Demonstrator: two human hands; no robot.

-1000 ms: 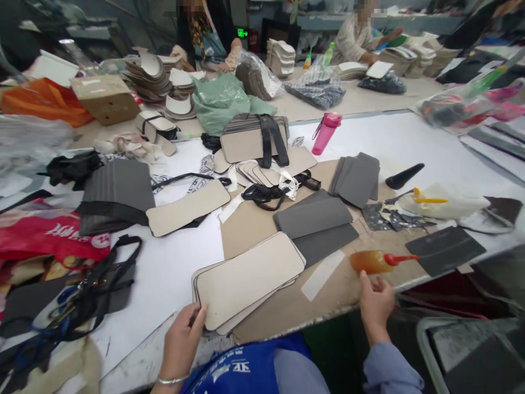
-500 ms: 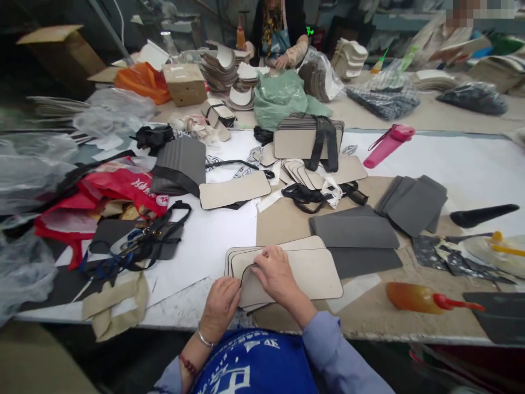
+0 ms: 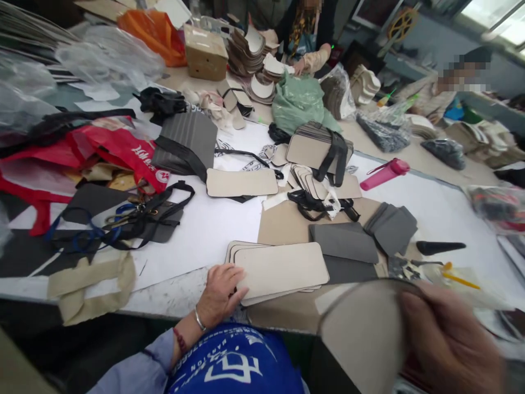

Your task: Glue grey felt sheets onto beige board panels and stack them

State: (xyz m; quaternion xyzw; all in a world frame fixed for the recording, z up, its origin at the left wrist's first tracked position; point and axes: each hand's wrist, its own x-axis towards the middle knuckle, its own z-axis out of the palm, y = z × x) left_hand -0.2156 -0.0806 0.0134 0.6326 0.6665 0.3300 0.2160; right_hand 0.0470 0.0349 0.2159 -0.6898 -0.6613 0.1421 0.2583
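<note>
My right hand [image 3: 455, 334], blurred and close to the camera, grips a beige rounded panel [image 3: 361, 334] with a dark edge, its thumb over the near face. A stack of similar beige panels [image 3: 283, 268] lies at the table's front edge, slightly fanned at its left end. On that left end rests my left hand [image 3: 221, 290], fingers spread and thumb apart. Dark grey panels [image 3: 342, 243] lie just beyond the stack on the right.
Beyond are a lone beige panel [image 3: 241, 182], a strapped bundle [image 3: 305, 150] and a pink bottle [image 3: 385, 174]. Left lie a red bag [image 3: 102, 148], black straps [image 3: 164, 213] and a tan cloth band [image 3: 90, 290]. Two co-workers sit across, one with a hand [image 3: 301, 65] by curved pieces.
My right hand has left the stack and come up to the right, near the camera, with a panel. My left hand has flattened on the stack's end. The view has turned and tilted.
</note>
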